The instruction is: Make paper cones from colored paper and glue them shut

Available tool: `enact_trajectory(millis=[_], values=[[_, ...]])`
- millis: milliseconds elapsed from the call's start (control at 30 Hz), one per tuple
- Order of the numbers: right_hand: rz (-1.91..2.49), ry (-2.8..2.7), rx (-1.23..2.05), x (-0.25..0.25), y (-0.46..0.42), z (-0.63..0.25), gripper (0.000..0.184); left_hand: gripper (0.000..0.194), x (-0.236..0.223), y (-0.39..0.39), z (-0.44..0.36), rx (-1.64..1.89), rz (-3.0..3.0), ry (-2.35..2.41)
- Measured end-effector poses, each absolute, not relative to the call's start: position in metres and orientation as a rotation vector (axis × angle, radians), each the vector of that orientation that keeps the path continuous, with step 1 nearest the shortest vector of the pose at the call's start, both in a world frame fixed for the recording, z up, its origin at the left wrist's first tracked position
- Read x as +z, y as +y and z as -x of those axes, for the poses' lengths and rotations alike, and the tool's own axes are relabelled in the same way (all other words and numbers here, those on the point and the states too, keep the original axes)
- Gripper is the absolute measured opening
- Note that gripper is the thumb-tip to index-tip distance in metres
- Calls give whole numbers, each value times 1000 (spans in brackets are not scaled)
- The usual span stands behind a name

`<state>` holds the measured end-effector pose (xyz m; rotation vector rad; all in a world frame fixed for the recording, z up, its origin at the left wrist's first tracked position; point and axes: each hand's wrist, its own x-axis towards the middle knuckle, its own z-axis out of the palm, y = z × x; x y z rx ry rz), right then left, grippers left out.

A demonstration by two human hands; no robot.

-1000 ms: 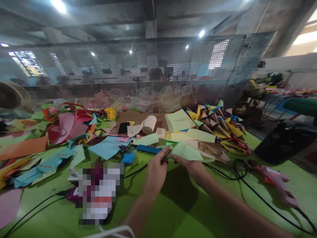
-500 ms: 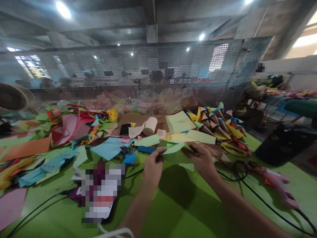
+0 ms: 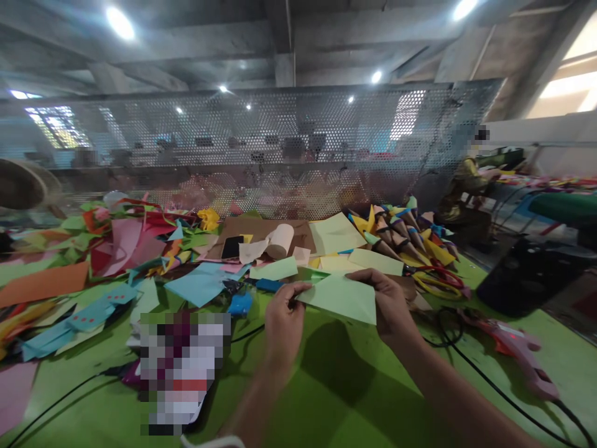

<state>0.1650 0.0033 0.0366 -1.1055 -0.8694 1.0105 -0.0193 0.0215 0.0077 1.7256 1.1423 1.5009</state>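
Observation:
A pale green sheet of paper (image 3: 345,298) is held up above the green table (image 3: 298,404), its broad face turned towards me. My left hand (image 3: 284,317) pinches its left corner between thumb and fingers. At the upper right edge, my right hand (image 3: 389,305) grips the sheet, with the fingers on top and the thumb hidden behind the paper. The sheet casts a shadow on the table below. Just beyond my left hand lie a blue flat object (image 3: 269,285) and a light green paper piece (image 3: 274,268).
Coloured paper (image 3: 133,246) is heaped at the left. Paper cones (image 3: 401,230) stand at the back right beside scissors (image 3: 438,283). A pink glue gun (image 3: 517,345) with its cord lies at the right. A paper roll (image 3: 281,241) and a phone (image 3: 232,247) sit at the back.
The green sheet has tilted so that its face now shows broadly, where before it was seen nearly edge-on. My right hand has turned and shifted slightly along with it.

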Motion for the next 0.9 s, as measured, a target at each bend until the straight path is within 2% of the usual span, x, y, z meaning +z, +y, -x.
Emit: enact_trajectory(millis=[333,533,800,900], values=[[1050,-1166,952,41,11,-195,33,37,17,17,31,1817,-2168,1102],[1150,-1257,1137,42,3,-179,38,33,19,11,24,1811,-2363,991],[1185,-1203,1048,39,4,-176,37,45,12,14,26,1690,-2310,1023],[1177,-1208,1060,41,3,-175,36,43,10,16,25,1694,-2277,1016]])
